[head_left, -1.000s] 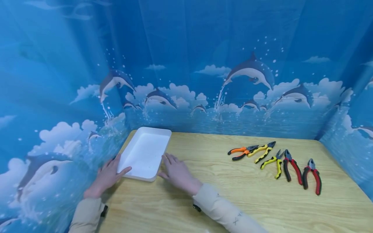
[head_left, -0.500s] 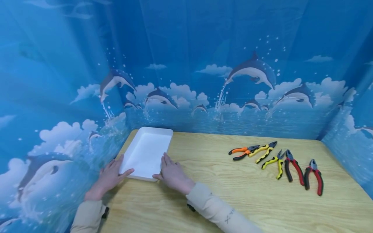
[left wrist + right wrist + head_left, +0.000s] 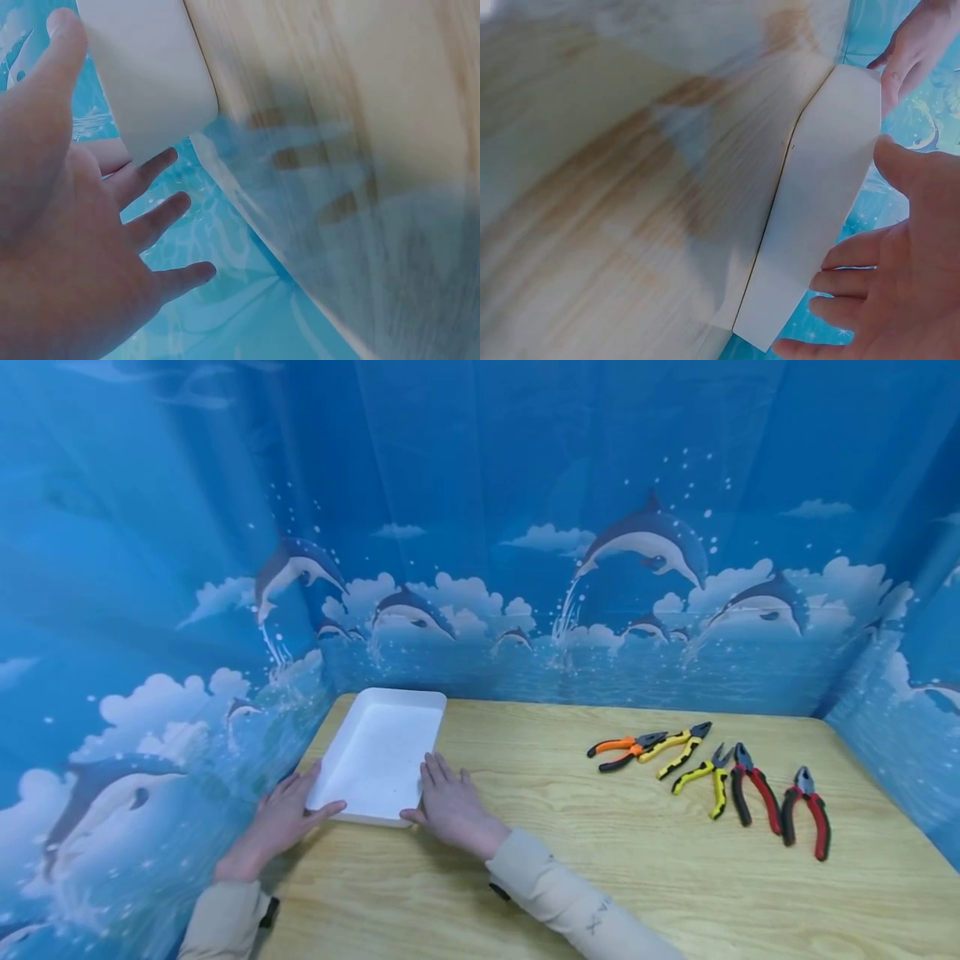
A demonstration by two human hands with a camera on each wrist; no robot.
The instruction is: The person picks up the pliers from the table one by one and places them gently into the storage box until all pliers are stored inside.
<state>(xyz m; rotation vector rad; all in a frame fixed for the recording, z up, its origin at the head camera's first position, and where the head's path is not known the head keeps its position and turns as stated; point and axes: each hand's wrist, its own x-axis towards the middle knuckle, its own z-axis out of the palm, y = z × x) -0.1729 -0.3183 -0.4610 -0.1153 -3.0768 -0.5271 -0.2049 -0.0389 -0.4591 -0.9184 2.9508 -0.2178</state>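
A shallow white rectangular tray (image 3: pixel 378 760) lies at the left end of the table. My left hand (image 3: pixel 277 814) is at its near left corner, thumb along the near rim. In the left wrist view, the fingers (image 3: pixel 161 221) of that hand are spread and nearly straight beside the tray's wall. Against the tray's right side rests my right hand (image 3: pixel 453 810), fingers extended along the wall and thumb at the near right corner. The right wrist view shows its fingertips by the tray wall (image 3: pixel 810 195).
Several pliers lie on the right of the wooden table (image 3: pixel 547 827): orange-black pliers (image 3: pixel 617 745), yellow-black pliers (image 3: pixel 693 735), smaller yellow-black pliers (image 3: pixel 717 793), and two red-black pairs, including the rightmost pliers (image 3: pixel 821 827). A blue dolphin-print curtain (image 3: pixel 480 527) borders the table's back and sides.
My right hand has come in against the tray's right side, its thumb now at the near corner. The tray and my left hand have shifted slightly right. The pliers lie as before.
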